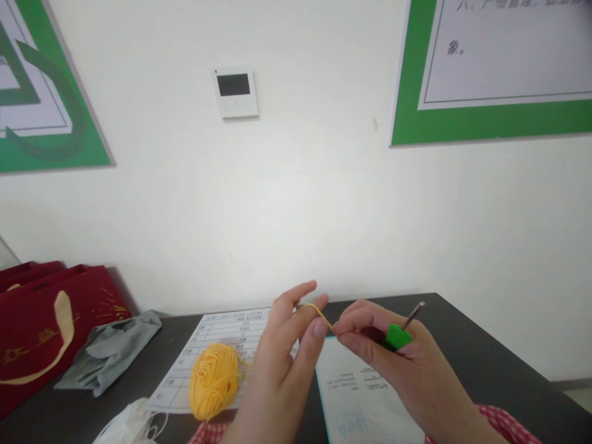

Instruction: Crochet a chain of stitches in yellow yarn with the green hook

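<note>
A strand of yellow yarn point(320, 312) is looped over a finger of my left hand point(289, 345) and runs across to my right fingertips. The left hand's fingers are partly stretched, with the thumb apart from the fingertip beside it. My right hand point(393, 351) pinches the strand between thumb and forefinger. Tucked in that same hand is a crochet hook with a green handle point(398, 337), its metal shaft pointing up and away to the right. A yellow ball of yarn point(213, 381) lies left of my left hand, partly on a printed sheet point(185, 376).
Below my right hand lies a blue-edged printed packet or sheet point(351, 401) on the dark table point(490, 370). A grey cloth point(111, 351), dark red gift bags point(41, 327) and a white bundle with string point(129, 422) are at the left. The white wall point(296, 203) rises behind.
</note>
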The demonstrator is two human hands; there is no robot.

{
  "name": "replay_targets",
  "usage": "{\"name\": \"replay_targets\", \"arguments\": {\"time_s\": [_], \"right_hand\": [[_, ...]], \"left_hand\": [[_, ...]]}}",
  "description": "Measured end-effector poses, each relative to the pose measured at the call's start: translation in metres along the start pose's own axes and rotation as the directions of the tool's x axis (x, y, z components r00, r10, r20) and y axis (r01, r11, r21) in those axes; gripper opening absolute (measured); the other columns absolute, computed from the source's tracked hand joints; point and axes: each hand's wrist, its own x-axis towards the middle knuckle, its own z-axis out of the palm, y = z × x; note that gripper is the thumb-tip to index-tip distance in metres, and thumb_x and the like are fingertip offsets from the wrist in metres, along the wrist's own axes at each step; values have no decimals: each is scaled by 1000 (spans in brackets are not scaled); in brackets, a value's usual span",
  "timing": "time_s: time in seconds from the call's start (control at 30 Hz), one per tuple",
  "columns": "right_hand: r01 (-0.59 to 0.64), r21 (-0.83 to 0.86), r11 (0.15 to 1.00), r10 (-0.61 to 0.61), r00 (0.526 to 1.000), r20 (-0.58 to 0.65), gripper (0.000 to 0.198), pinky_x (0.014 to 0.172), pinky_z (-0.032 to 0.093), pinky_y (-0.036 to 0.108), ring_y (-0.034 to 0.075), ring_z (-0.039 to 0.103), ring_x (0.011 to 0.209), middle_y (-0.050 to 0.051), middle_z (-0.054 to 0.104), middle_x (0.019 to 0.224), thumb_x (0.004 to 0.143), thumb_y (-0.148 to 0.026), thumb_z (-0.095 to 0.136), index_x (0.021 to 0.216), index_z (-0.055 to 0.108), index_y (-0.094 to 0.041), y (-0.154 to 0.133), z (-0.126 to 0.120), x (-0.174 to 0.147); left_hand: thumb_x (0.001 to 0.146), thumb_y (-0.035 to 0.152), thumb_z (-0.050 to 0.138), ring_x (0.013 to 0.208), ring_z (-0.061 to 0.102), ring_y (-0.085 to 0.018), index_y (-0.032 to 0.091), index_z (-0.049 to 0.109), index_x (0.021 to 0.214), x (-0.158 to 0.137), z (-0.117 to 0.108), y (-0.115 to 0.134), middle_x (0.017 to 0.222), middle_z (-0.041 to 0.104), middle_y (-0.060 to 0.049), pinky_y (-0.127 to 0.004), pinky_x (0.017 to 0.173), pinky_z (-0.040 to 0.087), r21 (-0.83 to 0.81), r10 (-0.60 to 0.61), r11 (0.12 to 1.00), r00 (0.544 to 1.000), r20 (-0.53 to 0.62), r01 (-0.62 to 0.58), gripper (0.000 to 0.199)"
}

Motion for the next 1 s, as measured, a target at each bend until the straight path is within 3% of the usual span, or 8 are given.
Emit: {"name": "replay_targets", "arguments": {"time_s": [0.17, 0.27, 0.43, 0.5, 0.57, 0.63, 0.83, 1.0], "right_hand": [[52, -13, 999, -51, 998, 45, 10, 55, 43, 25, 13, 56, 60, -1, 69, 70, 81, -26, 74, 72, 79, -26, 7, 8, 2], [79, 8, 997, -79, 993, 85, 11, 59, 47, 27, 16, 62, 66, 3, 75, 82, 86, -33, 73, 82, 82, -29, 7, 2, 2], [172, 189, 967, -140, 975, -171, 57, 57, 50, 33, 16, 58, 56, 8, 77, 90, 98, -63, 41, 81, 83, -29, -3, -23, 2], [186, 161, 969, -157, 972, -173, 72, 59, 51, 34, 21, 62, 63, 10, 72, 72, 94, -73, 32, 70, 81, -27, -7, -31, 2], [143, 135, 981, -121, 980, -159, 79, 45, 43, 31, 19, 53, 49, 6, 57, 50, 86, -83, 29, 61, 77, -25, -9, -33, 0], [135, 154, 979, -109, 980, -163, 78, 37, 31, 29, 14, 39, 38, 1, 46, 41, 82, -87, 32, 58, 72, -25, -7, -31, -4], [197, 132, 972, -202, 979, 26, 34, 47, 36, 26, 13, 49, 48, -3, 60, 54, 96, -55, 56, 80, 67, -26, 5, -22, -14], [340, -66, 938, -331, 936, 121, 48, 52, 33, 28, 12, 44, 50, -4, 48, 53, 100, -55, 46, 67, 59, -23, 10, -26, -18]], "left_hand": [[76, 36, 80, 93, 63, -17, 30, 83, 92, 5, -3, -5, 88, 75, -1, -29, 93, 46, -407, -334, 840, 933, 132, 358, 17], [71, 36, 85, 83, 61, -13, 26, 83, 92, 8, -5, -3, 76, 73, 0, -25, 89, 45, -500, -408, 742, 893, 191, 446, 24], [71, 31, 85, 79, 59, -12, 22, 82, 96, 12, -9, 3, 75, 72, 0, -24, 85, 43, -506, -417, 723, 881, 226, 471, 27], [71, 28, 84, 74, 58, -11, 22, 82, 96, 12, -9, 4, 72, 70, 1, -25, 82, 42, -502, -399, 725, 881, 252, 472, 26], [69, 26, 84, 70, 56, -10, 23, 82, 94, 12, -8, 4, 68, 67, 3, -25, 80, 42, -482, -390, 735, 878, 277, 478, 25], [66, 24, 84, 67, 54, -10, 24, 83, 90, 11, -6, 4, 66, 66, 4, -25, 78, 41, -424, -405, 750, 859, 314, 508, 25], [64, 22, 84, 64, 57, -10, 23, 82, 94, 8, -6, 0, 71, 71, 1, -24, 67, 40, -265, -450, 744, 754, 479, 613, 30], [59, 25, 87, 52, 55, -8, 19, 82, 87, 8, -7, -1, 59, 67, 1, -22, 58, 40, -308, -429, 681, 703, 567, 664, 29]]}}
